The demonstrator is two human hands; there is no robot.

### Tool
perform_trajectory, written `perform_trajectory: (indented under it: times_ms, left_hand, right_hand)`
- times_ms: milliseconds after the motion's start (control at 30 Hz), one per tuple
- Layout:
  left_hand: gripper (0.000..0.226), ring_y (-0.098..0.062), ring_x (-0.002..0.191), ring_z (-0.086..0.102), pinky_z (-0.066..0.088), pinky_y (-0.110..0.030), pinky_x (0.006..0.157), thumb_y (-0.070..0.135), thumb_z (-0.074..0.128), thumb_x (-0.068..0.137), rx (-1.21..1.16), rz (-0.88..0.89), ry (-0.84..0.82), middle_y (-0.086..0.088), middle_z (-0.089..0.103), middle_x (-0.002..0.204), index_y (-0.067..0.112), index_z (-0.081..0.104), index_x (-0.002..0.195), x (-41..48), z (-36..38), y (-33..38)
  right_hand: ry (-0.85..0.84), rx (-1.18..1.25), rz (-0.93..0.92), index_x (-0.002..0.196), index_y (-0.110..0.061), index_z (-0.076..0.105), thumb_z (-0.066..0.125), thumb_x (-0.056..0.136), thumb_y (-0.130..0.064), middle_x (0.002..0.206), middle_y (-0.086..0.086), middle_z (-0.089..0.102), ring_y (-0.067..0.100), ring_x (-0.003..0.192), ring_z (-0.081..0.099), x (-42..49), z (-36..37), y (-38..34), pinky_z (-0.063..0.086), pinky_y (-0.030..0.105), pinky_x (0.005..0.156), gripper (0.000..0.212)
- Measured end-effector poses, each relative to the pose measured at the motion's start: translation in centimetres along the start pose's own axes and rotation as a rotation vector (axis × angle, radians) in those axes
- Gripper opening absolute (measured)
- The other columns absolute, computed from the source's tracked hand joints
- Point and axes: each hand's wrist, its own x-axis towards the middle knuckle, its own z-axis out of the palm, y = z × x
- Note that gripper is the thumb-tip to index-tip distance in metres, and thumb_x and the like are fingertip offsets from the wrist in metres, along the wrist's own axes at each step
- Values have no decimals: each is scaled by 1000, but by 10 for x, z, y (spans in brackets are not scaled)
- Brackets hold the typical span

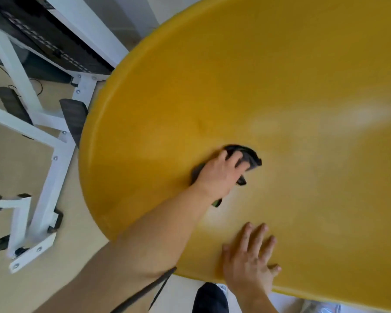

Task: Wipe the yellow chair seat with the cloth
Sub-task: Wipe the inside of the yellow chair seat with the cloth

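Observation:
The yellow chair seat (280,91) fills most of the head view, and its rounded rim curves along the left and bottom. My left hand (220,175) reaches in from the lower left and presses a dark crumpled cloth (250,155) onto the seat near its middle. The cloth sticks out past my fingertips and under my palm. Near the seat's lower edge, my right hand (250,258) lies flat on the yellow surface with its fingers spread, holding nothing.
A white metal frame (43,199) with bolted feet stands on the beige floor (16,163) to the left. A dark slatted piece (73,120) sits by the seat's rim. Thin black rods (145,290) and a dark trouser leg (210,298) show below the seat.

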Motion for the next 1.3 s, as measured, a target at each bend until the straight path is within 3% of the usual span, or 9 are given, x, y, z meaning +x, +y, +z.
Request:
perform_trajectory:
  times_ms: [167,333,467,567,667,767,867,1033,1300]
  left_hand:
    - [41,-36,122,43,48,-40,85,9,54,93,223,359,-84,-9,39,147,21,46,132,-3,-26,-44]
    - [51,-37,99,53,48,-36,68,0,51,81,355,-23,383,-15,49,137,16,50,130,42,-75,-103]
    - [65,-37,103,53,53,-40,77,12,74,81,-100,-318,465,-13,46,142,21,46,139,69,-4,-14]
    - [60,-36,106,49,53,-47,79,12,66,83,-290,-104,282,-9,44,143,23,48,139,54,38,62]
    - [58,-34,108,46,53,-45,74,6,63,85,-264,275,69,-6,41,145,24,47,138,25,39,70]
    - [40,-33,113,48,48,-41,77,13,46,93,30,490,-26,-7,44,142,23,50,131,29,11,29]
    - [49,-35,109,51,45,-40,76,17,24,88,239,229,208,-11,46,139,20,51,129,63,-31,-35]
    - [53,-37,98,58,49,-38,61,5,59,84,80,-243,522,-13,54,137,22,53,134,99,-28,-16]
    - [61,-36,104,51,53,-47,77,12,65,84,-450,244,-57,-6,39,141,25,44,140,23,30,136]
  right_hand:
    - [25,-16,-21,156,-23,-24,14,95,-69,161,11,-35,40,152,-16,-4,-2,3,32,64,111,86]
    - [53,8,-41,155,-23,-25,16,95,-69,160,11,-37,40,152,-17,-5,-1,2,31,64,111,87]
    - [76,53,-70,159,-27,-11,43,89,-62,168,5,-16,33,154,4,1,-13,11,29,59,113,96]
    - [241,20,-74,157,-24,32,72,69,-51,162,10,32,36,137,42,13,-14,39,30,65,106,101]
    - [211,-17,72,160,-31,-10,40,89,-57,169,9,-6,34,150,11,24,-20,78,21,58,116,91]
    - [248,-56,35,162,-28,8,39,84,-53,168,13,11,39,147,21,29,-32,100,27,61,112,87]
    - [306,-5,52,157,-18,32,40,80,-46,163,16,27,42,142,33,44,-46,112,33,63,108,82]
    - [456,55,76,152,-9,40,45,82,-40,157,21,36,43,135,36,71,-64,105,34,64,107,77]
    - [434,100,73,144,-6,48,66,79,-19,155,13,42,40,134,44,69,-70,123,47,55,98,69]
